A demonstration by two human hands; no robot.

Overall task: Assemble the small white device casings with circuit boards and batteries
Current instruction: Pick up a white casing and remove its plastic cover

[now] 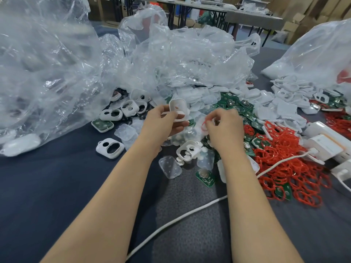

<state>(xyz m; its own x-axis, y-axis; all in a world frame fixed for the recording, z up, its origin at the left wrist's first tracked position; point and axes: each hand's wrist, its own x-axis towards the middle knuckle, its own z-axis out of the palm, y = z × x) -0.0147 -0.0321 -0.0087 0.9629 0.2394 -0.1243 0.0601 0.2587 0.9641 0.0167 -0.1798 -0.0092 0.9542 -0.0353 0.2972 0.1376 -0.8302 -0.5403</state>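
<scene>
One head-worn wide-angle camera looks forward and down over both forearms onto a dark blue table. It sits close above the near edge. Toward the far edge plastic bags fill the view, and beyond them further tables and cardboard boxes show.
</scene>
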